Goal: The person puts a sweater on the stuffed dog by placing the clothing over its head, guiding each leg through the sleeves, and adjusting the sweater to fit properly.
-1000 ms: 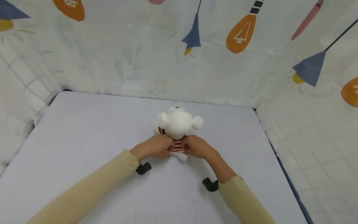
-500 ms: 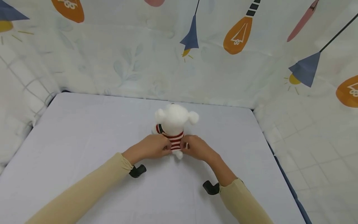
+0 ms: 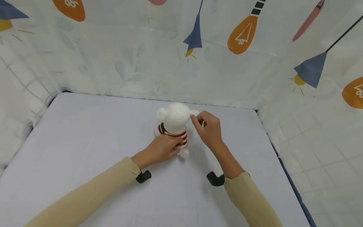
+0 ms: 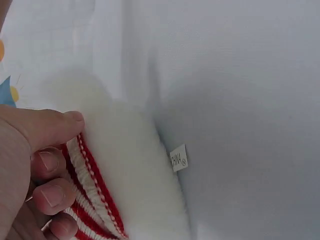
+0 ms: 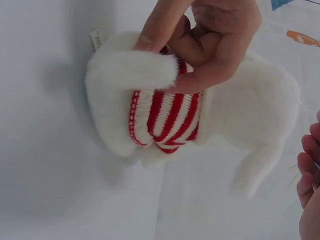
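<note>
A white plush toy in a red-and-white striped knit sweater sits on the table, its back towards me. My left hand grips its lower back at the sweater. The left wrist view shows that hand's thumb and curled fingers at the sweater's hem. A small printed tag sticks out from the white fur. My right hand is raised beside the toy's right-hand ear. In the right wrist view its loosely bent fingers are apart from the floppy ear. The toy's face is hidden.
A white cloth covers the table. Behind it hangs a pale curtain printed with lamps and bulbs. A dark curved piece shows under each beige sleeve.
Both hands were at the sweater's hem on the toy's back. My right hand has let go and risen to beside the ear; my left hand stays at the sweater.
</note>
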`<control>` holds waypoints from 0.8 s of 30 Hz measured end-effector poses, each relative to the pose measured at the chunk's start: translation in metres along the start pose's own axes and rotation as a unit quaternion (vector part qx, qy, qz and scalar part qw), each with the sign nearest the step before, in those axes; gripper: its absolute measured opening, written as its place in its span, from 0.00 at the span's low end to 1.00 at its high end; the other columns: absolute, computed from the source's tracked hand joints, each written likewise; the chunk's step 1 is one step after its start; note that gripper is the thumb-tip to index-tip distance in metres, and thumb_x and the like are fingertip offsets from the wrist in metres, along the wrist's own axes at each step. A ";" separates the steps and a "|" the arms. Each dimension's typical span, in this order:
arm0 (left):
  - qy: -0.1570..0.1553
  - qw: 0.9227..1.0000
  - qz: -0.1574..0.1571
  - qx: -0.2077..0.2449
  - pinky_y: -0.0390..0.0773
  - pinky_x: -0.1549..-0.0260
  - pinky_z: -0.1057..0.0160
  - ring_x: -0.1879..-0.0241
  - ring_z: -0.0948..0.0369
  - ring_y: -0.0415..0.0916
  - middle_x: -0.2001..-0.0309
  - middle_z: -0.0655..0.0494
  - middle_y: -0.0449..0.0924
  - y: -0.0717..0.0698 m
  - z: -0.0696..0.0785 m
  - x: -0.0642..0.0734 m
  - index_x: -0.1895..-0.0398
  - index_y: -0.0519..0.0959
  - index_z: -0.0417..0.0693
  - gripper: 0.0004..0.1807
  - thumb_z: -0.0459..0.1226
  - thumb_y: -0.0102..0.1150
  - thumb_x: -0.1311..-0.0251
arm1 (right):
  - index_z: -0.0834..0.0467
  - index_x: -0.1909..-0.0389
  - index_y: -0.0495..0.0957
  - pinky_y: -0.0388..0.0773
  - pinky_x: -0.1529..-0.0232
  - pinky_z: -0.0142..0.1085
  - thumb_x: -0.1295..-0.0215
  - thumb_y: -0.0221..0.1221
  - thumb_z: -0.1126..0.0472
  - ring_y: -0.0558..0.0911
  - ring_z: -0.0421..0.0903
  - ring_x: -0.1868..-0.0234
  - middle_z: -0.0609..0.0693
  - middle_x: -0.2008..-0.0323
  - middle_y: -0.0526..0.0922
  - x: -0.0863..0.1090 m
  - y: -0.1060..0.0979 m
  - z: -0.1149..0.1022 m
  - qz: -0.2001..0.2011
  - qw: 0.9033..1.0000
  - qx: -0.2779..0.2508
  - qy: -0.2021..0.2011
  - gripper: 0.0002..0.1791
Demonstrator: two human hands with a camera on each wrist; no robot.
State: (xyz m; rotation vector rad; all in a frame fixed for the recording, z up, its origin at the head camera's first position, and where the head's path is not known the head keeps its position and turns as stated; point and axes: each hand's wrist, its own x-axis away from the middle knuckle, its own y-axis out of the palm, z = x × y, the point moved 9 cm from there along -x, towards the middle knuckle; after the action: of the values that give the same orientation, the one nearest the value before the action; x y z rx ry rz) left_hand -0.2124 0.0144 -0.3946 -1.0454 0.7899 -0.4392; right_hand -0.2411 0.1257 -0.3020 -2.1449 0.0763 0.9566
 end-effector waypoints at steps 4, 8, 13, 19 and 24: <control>0.004 1.000 -0.006 -0.009 0.75 0.73 0.66 0.74 0.65 0.77 0.74 0.62 0.80 0.004 0.002 -0.004 0.67 0.78 0.53 0.09 0.38 0.66 0.53 | 0.56 0.61 0.76 0.70 0.53 0.41 0.47 0.64 0.49 0.74 0.45 0.52 0.49 0.55 0.77 -0.014 0.016 -0.002 -0.053 0.997 0.054 -0.009 0.18; 0.006 1.000 -0.017 -0.014 0.73 0.76 0.67 0.78 0.66 0.74 0.78 0.64 0.78 0.007 0.004 -0.005 0.74 0.78 0.53 0.04 0.36 0.64 0.53 | 0.51 0.38 0.63 0.64 0.45 0.48 0.52 0.63 0.39 0.70 0.48 0.41 0.48 0.41 0.71 -0.010 0.046 0.016 -0.198 0.971 0.128 0.039 0.41; 0.015 1.000 -0.014 -0.014 0.71 0.72 0.64 0.78 0.66 0.70 0.79 0.65 0.76 0.006 0.001 -0.001 0.77 0.76 0.53 0.04 0.33 0.60 0.54 | 0.54 0.40 0.64 0.72 0.60 0.41 0.47 0.59 0.39 0.80 0.48 0.63 0.51 0.60 0.83 0.007 0.054 0.039 -0.256 0.949 0.153 0.098 0.37; -0.018 0.999 -0.021 -0.037 0.62 0.74 0.66 0.79 0.69 0.66 0.78 0.66 0.77 0.000 -0.031 0.008 0.74 0.75 0.54 0.06 0.33 0.58 0.54 | 0.55 0.67 0.76 0.62 0.80 0.33 0.38 0.55 0.48 0.67 0.42 0.82 0.47 0.85 0.70 0.018 0.035 0.045 -0.242 0.952 0.133 0.135 0.14; -0.095 0.995 0.010 -0.027 0.59 0.76 0.65 0.83 0.66 0.60 0.82 0.64 0.72 -0.018 -0.064 0.010 0.67 0.77 0.51 0.06 0.33 0.54 0.48 | 0.56 0.68 0.78 0.68 0.76 0.36 0.39 0.57 0.49 0.72 0.45 0.78 0.48 0.80 0.77 0.019 0.020 0.041 -0.227 0.954 0.144 0.134 0.13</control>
State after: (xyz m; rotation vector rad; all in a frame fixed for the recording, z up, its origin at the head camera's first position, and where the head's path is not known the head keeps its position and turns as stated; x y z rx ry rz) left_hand -0.2541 -0.0382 -0.3997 -1.1105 0.6453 -0.2978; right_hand -0.2591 0.1437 -0.3440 -1.8894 -0.1334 0.3607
